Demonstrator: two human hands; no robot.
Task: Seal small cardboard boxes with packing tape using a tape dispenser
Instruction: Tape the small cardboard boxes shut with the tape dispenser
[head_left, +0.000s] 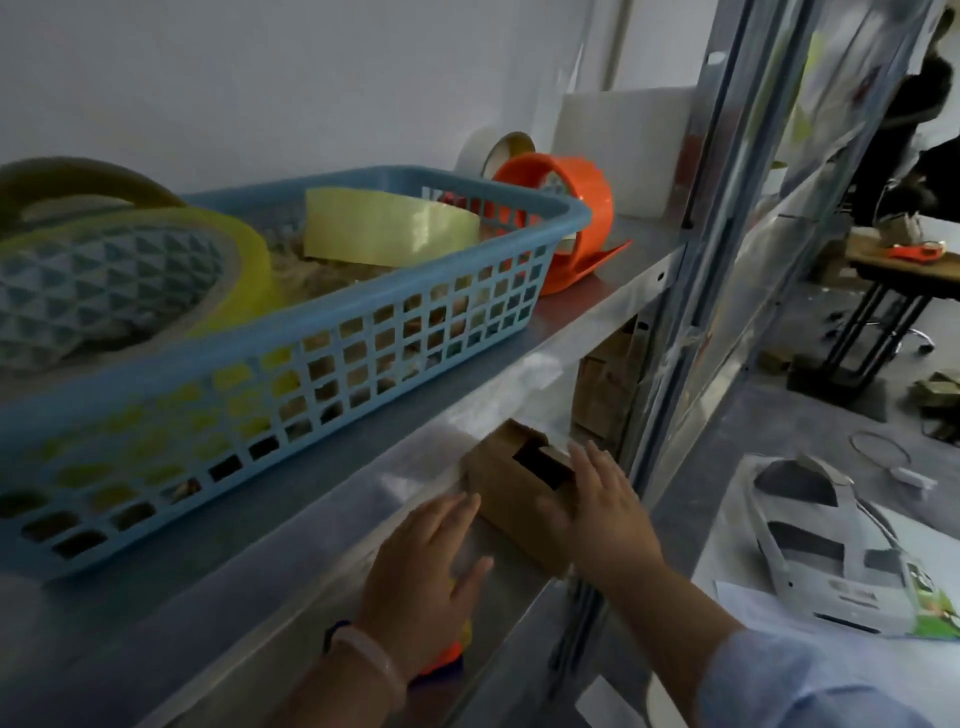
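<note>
The small cardboard box sits below the right end of the blue basket. The fingers of both hands are straight. The left hand is at the box's left side and the right hand presses its right side. The orange tape dispenser stands just right of the basket.

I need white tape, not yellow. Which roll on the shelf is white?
The roll standing behind the orange dispenser, outside the blue basket; the basket's rolls are yellowish.

Blurred, partly covered cardboard box
</note>
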